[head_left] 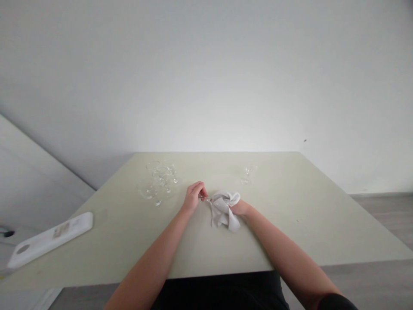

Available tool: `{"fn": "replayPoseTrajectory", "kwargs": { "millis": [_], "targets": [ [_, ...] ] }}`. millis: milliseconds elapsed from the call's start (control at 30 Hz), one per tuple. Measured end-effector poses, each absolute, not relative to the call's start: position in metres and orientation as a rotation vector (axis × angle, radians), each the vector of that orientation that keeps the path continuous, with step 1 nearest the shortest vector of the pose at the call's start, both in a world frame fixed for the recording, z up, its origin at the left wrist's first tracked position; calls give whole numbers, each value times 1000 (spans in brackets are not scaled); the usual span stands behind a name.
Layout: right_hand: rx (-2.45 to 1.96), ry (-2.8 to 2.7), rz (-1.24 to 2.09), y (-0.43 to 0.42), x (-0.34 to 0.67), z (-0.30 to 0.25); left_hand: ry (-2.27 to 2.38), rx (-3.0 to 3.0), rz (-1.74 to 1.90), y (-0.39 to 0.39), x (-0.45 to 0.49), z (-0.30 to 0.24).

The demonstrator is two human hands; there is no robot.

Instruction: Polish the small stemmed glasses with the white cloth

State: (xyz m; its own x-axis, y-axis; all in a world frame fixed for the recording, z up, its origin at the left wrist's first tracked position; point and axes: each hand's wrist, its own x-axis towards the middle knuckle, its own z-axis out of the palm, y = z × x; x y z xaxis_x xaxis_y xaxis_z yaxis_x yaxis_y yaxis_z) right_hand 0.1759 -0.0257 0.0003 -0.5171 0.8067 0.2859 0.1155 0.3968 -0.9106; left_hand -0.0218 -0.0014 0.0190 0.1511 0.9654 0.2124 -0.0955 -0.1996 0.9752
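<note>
Table near edge [209, 269] bare; left hand [193, 196] pinches glass stem [206, 199]; right hand [238, 208] clutches cloth [222, 211].

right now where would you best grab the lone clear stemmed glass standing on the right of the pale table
Judging by its pose, take the lone clear stemmed glass by its thin stem, coming from the near side. It stands upright and apart from the cluster of glasses, with bare pale table around it; the wide bowl looks harder to pinch.

Single head-worn view, facing forward and down, table [290, 224] near, far glassware perhaps blurred
</note>
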Motion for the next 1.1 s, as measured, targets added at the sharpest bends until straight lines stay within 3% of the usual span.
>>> {"fn": "replayPoseTrajectory", "kwargs": {
  "millis": [433,833,1100],
  "targets": [
    [-840,-1703,1195,-30,166,6,953,1396,1327,-1,-22,18],
    [-657,-936,1474,-32,151,8,998,1039,1522,10,-23,11],
    [-801,-1059,1191,-27,157,1,789,1691,1107,-7,-9,12]
  ]
}}
